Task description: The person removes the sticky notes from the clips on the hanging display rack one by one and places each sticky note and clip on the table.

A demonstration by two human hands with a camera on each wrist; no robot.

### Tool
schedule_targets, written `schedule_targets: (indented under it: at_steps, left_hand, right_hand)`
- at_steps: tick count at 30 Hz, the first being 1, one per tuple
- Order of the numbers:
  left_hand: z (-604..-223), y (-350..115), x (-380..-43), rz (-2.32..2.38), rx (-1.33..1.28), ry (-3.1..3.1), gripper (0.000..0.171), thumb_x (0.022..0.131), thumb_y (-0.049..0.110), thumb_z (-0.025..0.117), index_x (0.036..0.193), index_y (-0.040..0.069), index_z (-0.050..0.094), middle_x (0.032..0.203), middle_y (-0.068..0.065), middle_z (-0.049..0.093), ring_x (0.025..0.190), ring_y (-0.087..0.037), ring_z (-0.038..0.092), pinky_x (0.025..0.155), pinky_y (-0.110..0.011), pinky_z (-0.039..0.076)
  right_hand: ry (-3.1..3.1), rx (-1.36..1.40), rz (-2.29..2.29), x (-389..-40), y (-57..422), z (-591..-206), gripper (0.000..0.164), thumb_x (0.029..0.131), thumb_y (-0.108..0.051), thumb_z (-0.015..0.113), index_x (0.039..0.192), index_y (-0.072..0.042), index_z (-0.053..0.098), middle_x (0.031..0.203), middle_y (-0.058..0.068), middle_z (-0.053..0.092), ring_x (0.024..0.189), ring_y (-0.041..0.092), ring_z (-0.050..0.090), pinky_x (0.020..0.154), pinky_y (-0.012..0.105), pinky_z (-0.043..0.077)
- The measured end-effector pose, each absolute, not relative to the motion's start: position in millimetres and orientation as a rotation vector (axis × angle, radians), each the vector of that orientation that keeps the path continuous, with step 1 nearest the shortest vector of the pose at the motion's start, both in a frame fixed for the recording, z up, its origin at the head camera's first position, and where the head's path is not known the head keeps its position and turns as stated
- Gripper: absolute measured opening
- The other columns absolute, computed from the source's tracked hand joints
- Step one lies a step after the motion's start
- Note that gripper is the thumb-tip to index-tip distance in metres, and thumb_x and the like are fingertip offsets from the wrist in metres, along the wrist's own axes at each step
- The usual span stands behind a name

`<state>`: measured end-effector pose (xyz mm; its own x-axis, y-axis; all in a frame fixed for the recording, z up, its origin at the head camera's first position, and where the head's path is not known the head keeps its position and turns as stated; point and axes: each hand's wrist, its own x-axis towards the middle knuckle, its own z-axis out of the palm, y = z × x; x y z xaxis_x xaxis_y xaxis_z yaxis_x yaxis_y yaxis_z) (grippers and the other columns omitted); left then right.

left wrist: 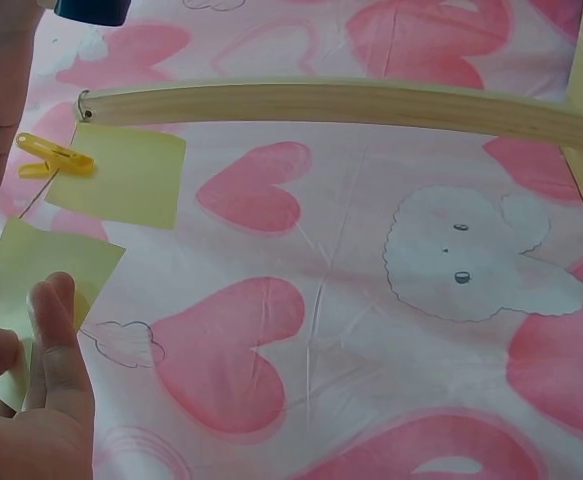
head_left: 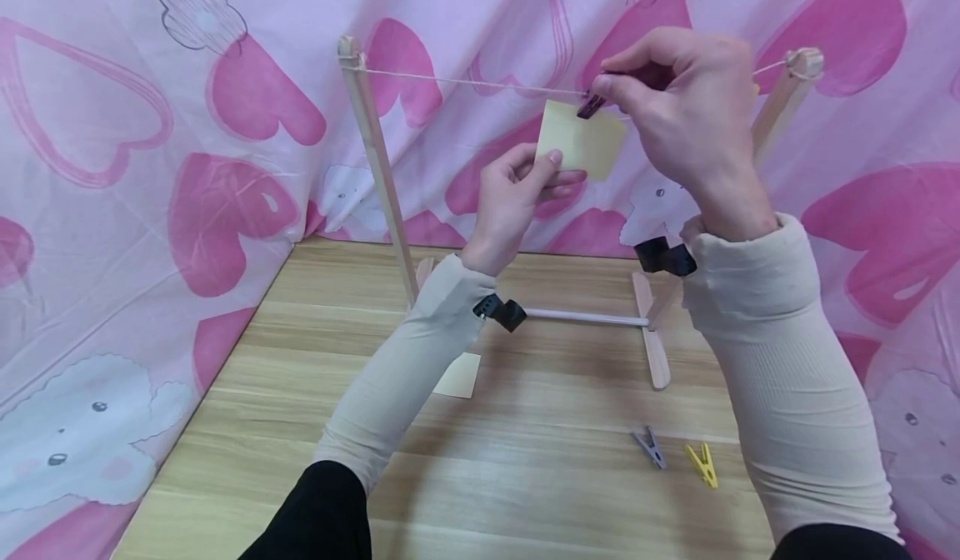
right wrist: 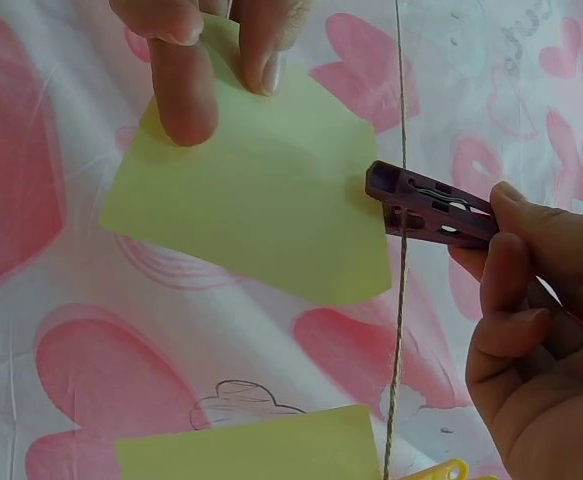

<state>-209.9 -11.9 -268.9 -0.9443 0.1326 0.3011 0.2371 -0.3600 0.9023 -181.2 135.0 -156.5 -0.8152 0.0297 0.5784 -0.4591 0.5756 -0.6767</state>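
My left hand (head_left: 517, 189) pinches the lower left part of a pale yellow paper note (head_left: 581, 139) just below a thin string (head_left: 480, 84). Above it, my right hand (head_left: 686, 102) pinches the tail end of a dark purple clothespin (right wrist: 436, 205). The clothespin's mouth is at the string and the note's top edge; in the right wrist view the string passes across it. Farther along the string, a second yellow note (left wrist: 121, 175) hangs from a yellow clothespin (left wrist: 59, 158), beside a wooden post; my right hand mostly hides that note in the head view.
The string runs between a left wooden post (head_left: 378, 160) and a right wooden post (head_left: 783, 106). A white rod (head_left: 585, 317) joins their feet. On the table (head_left: 555, 477) lie a grey-purple clothespin (head_left: 649, 447), a yellow clothespin (head_left: 703, 465) and paper (head_left: 459, 377) partly under my left forearm.
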Motion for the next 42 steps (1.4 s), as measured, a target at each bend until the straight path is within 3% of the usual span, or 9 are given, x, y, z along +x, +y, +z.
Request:
schedule_targets:
  at_steps: [5,10,16,19,27,33,39,42]
  left_hand:
    - [-270,-13,-210,-2.484,-0.501,-1.744,0.02,0.096,0.009,0.058,0.109,-0.007,0.061,0.098,-0.028,0.07,0.089,-0.034,0.072,0.082,-0.037,0.058]
    - [-272,-14,-209,-2.489,-0.496,-1.744,0.02,0.096,0.008,0.058,0.108,-0.007,0.061,0.098,-0.028,0.07,0.086,-0.03,0.073,0.083,-0.038,0.058]
    - [-271,-15,-209,-2.482,-0.502,-1.728,0.019,0.096,0.007,0.057,0.108,-0.007,0.061,0.096,-0.028,0.07,0.081,-0.022,0.074,0.083,-0.04,0.058]
    - [-271,-16,-210,-2.473,-0.503,-1.729,0.019,0.096,0.006,0.057,0.108,-0.007,0.061,0.096,-0.028,0.07,0.081,-0.022,0.074,0.084,-0.042,0.057]
    - [-270,-22,-207,-2.425,-0.495,-1.753,0.02,0.096,0.004,0.057,0.112,-0.007,0.06,0.098,-0.029,0.07,0.08,-0.022,0.074,0.08,-0.038,0.059]
    - [-268,-30,-203,-2.348,-0.533,-1.773,0.02,0.096,0.002,0.055,0.113,-0.008,0.059,0.099,-0.03,0.069,0.081,-0.024,0.074,0.079,-0.038,0.059]
    - [-269,-43,-197,-2.319,-0.542,-1.822,0.021,0.096,0.001,0.055,0.115,-0.007,0.059,0.089,-0.022,0.07,0.081,-0.027,0.074,0.076,-0.042,0.059]
    - [-271,-52,-193,-2.301,-0.545,-1.866,0.022,0.096,0.001,0.054,0.117,-0.006,0.058,0.088,-0.022,0.069,0.076,-0.026,0.074,0.07,-0.036,0.059]
  right_hand:
    - [-2.217,0.353,1.177,-181,134,-156,0.017,0.085,-0.019,0.074,0.095,-0.006,0.077,0.075,-0.024,0.067,0.066,0.001,0.061,0.06,0.018,0.045]
    - [-2.13,0.402,1.189,-183,133,-158,0.014,0.084,-0.017,0.075,0.092,-0.005,0.077,0.074,-0.025,0.068,0.065,0.001,0.063,0.059,0.018,0.046]
    - [-2.041,0.441,1.204,-184,133,-158,0.006,0.083,-0.014,0.076,0.086,-0.01,0.078,0.08,-0.005,0.075,0.066,0.002,0.066,0.06,0.015,0.048]
    - [-2.004,0.453,1.222,-183,133,-157,0.004,0.082,-0.013,0.076,0.084,-0.01,0.078,0.081,-0.001,0.075,0.065,0.003,0.066,0.06,0.015,0.049]
    - [-1.893,0.553,1.209,-178,134,-154,0.006,0.082,-0.013,0.076,0.085,-0.008,0.078,0.08,-0.003,0.075,0.062,0.005,0.064,0.057,0.015,0.047]
    - [-1.788,0.641,1.189,-171,136,-153,0.007,0.084,-0.014,0.075,0.086,-0.008,0.078,0.077,-0.006,0.074,0.053,0.008,0.056,0.052,0.015,0.044]
    - [-1.711,0.668,1.265,-161,141,-152,0.01,0.081,-0.01,0.076,0.085,-0.001,0.077,0.077,0.01,0.074,0.054,0.011,0.061,0.051,0.015,0.045]
    - [-1.682,0.647,1.263,-157,145,-153,0.013,0.08,-0.01,0.077,0.083,0.002,0.076,0.077,0.016,0.073,0.052,0.009,0.057,0.051,0.014,0.042]
